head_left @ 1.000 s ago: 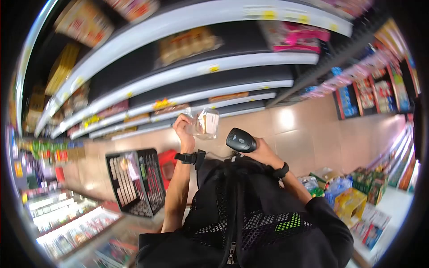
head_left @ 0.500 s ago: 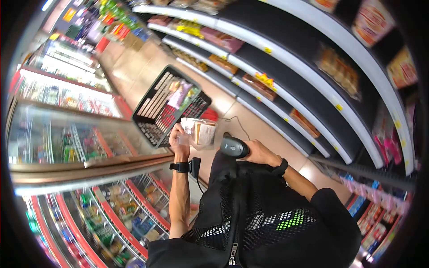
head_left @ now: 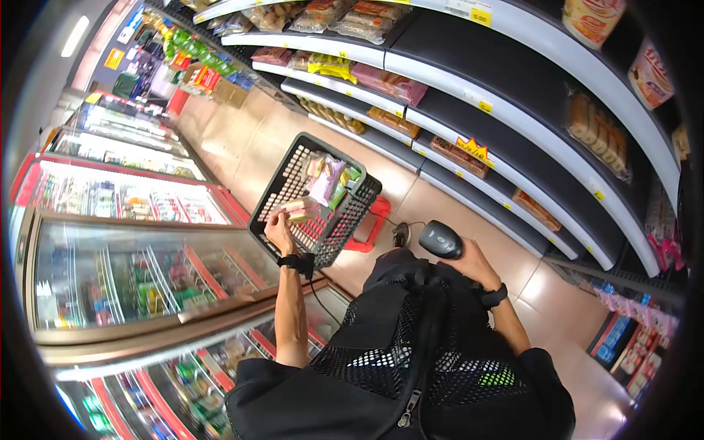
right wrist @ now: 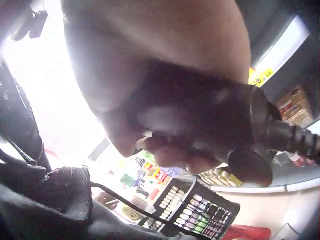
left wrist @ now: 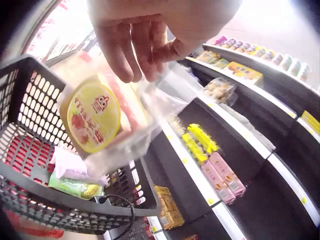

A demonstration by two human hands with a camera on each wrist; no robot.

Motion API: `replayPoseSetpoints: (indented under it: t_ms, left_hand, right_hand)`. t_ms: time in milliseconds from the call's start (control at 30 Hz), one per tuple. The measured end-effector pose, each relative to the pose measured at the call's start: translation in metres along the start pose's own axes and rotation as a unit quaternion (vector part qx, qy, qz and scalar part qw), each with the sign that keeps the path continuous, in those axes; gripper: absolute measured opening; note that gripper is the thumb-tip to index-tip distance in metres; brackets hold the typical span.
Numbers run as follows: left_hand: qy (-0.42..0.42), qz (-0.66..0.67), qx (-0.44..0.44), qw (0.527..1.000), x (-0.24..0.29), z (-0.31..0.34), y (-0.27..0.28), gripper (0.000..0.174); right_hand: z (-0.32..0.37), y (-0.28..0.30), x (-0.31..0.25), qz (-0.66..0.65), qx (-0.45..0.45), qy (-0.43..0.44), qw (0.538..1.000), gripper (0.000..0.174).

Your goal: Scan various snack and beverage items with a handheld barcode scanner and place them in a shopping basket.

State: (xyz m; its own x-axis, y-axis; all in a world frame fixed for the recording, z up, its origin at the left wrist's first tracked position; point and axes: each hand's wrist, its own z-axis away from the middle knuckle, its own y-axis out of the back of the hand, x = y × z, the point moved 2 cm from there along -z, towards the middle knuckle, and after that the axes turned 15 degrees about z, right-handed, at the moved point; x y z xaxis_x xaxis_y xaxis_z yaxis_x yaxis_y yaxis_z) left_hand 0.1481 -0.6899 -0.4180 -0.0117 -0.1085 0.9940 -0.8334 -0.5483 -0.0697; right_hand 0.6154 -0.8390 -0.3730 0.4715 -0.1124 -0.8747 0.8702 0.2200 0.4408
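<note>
In the head view my left hand [head_left: 279, 233] pinches a clear plastic package [head_left: 299, 210] over the near side of a black basket [head_left: 350, 233]. The left wrist view shows that package [left wrist: 95, 117] hanging from the fingertips of my left hand [left wrist: 145, 40], with a round yellow label and a pink-and-white filling. Behind it, the basket [left wrist: 30, 182] holds a lilac packet [left wrist: 75, 165] and a green packet [left wrist: 75, 186]. My right hand [head_left: 473, 262] grips a black handheld scanner [head_left: 440, 240]; in the right wrist view its fingers wrap the handle [right wrist: 200, 112].
A red stool-like item [head_left: 363, 233] stands under or beside the basket. Shelves [head_left: 469, 95] with packaged bread and tubs rise at the upper right. Glass-topped freezers [head_left: 132, 279] line the left side, and tiled floor [head_left: 227, 139] runs between.
The view has swung toward the freezers and basket. My left hand has carried the package from in front of the body to over the basket. My right hand still holds the scanner.
</note>
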Motion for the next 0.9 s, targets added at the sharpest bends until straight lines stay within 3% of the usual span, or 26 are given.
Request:
replayPoseSetpoints:
  t_ms: [100, 233, 300, 433, 500, 633, 833, 900]
  left_hand:
    - [0.041, -0.04, 0.082, 0.995, -0.049, -0.05, 0.003, 0.021]
    - [0.099, 0.016, 0.056, 0.993, -0.143, -0.13, 0.032, 0.023]
    - [0.226, 0.075, 0.095, 0.967, -0.185, -0.157, 0.042, 0.025]
    - [0.226, 0.067, 0.057, 0.97, -0.22, -0.173, 0.045, 0.024]
    - [0.264, 0.055, 0.085, 0.959, -0.226, -0.17, 0.033, 0.029]
    - [0.406, 0.27, 0.051, 0.871, -0.272, -0.182, 0.025, 0.037]
    - [0.44, 0.129, 0.098, 0.883, -0.279, -0.178, 0.021, 0.034]
    - [0.461, 0.214, -0.081, 0.857, -0.281, -0.191, 0.026, 0.041]
  right_hand:
    - [-0.02, -0.019, 0.003, 0.005, 0.042, -0.063, 0.997, 0.043]
    - [-0.038, -0.046, -0.007, -0.003, 0.088, -0.134, 0.987, 0.038]
    - [-0.043, -0.062, -0.012, 0.011, 0.104, -0.152, 0.983, 0.036]
    - [-0.031, -0.084, -0.041, -0.037, 0.115, -0.216, 0.969, 0.037]
    - [-0.025, -0.093, -0.044, -0.026, 0.111, -0.243, 0.963, 0.038]
    - [-0.022, -0.1, -0.063, -0.039, 0.086, -0.289, 0.953, 0.037]
    - [-0.034, -0.096, -0.073, -0.032, 0.091, -0.307, 0.947, 0.04]
    - [-0.038, -0.091, -0.075, -0.021, 0.101, -0.315, 0.944, 0.043]
